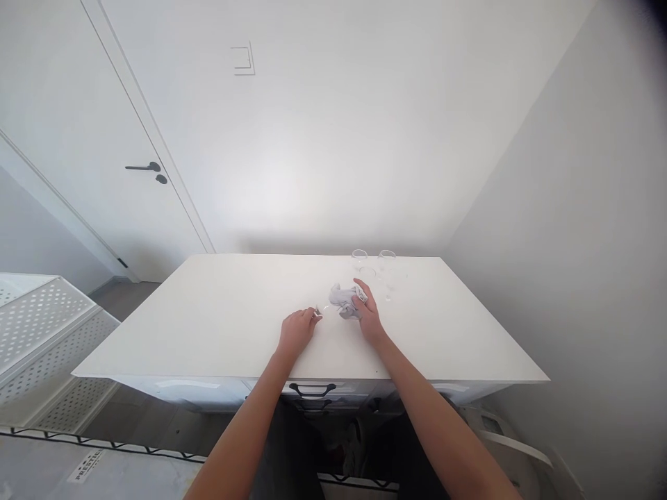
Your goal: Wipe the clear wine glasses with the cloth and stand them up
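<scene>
My left hand (299, 331) is closed on the base end of a clear wine glass (326, 306), which is held sideways low over the white tabletop. Its thin stem runs right, toward a crumpled light grey cloth (344, 298). My right hand (369, 314) grips that cloth, with the thumb and fingers around its right side. The cloth hides the bowl end of the glass. Just beyond my right hand stand more clear glasses, among them one wine glass (359, 255) and another wine glass (386, 255); their outlines are faint against the white.
The white cabinet top (234, 312) backs onto a wall, with a dark drawer handle (313, 390) below its front edge. A door with a dark lever handle (143, 167) is at left. Perforated white panels (42, 333) stand near the left edge, and a round pale object (513, 444) lies low right.
</scene>
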Available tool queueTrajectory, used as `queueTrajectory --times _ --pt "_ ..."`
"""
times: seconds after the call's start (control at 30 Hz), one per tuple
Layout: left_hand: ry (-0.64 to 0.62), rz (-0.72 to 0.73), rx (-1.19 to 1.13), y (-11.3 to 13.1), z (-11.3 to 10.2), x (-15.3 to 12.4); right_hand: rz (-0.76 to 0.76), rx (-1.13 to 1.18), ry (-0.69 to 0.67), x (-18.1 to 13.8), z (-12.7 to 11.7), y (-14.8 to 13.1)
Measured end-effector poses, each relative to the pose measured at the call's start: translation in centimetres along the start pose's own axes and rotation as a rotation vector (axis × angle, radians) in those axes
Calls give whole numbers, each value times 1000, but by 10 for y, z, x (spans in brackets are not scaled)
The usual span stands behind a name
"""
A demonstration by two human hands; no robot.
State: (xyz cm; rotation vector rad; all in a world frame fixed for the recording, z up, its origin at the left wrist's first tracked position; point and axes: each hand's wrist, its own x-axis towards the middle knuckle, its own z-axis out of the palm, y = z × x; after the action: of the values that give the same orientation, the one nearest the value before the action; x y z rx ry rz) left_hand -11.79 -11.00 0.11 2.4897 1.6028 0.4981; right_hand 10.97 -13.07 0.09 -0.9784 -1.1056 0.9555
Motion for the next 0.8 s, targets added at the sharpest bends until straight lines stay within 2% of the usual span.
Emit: queueTrajectory --times 0.1,0.17,0.27,0.37,0.43,0.5,0.57,0.63,0.7,0.8 --pt "21 -30 -6 0 -1 0 -77 -133 -57 -11 2 2" --pt "36 -50 1 -1 0 0 -137 -249 -47 -19 4 6" --pt "49 -81 -36 -3 1 1 -169 -340 47 -27 7 12" --pt "82 -128 -179 -7 0 0 -176 -296 225 -31 11 13" --pt "92 -76 -291 -9 0 -1 -147 -220 269 -32 16 8" --pt "24 80 -376 -10 -1 -3 -70 -64 176 -30 23 1" --pt "-91 233 -426 -11 -2 -4 30 163 -5 -28 29 -7" --pt "-178 285 -480 -12 -1 -4 99 359 -118 -27 34 -13" --pt "-224 282 -586 -13 -1 -2 135 445 -131 -26 39 -15" --pt "-286 288 -823 -15 -2 0 148 447 -60 -25 46 -12"
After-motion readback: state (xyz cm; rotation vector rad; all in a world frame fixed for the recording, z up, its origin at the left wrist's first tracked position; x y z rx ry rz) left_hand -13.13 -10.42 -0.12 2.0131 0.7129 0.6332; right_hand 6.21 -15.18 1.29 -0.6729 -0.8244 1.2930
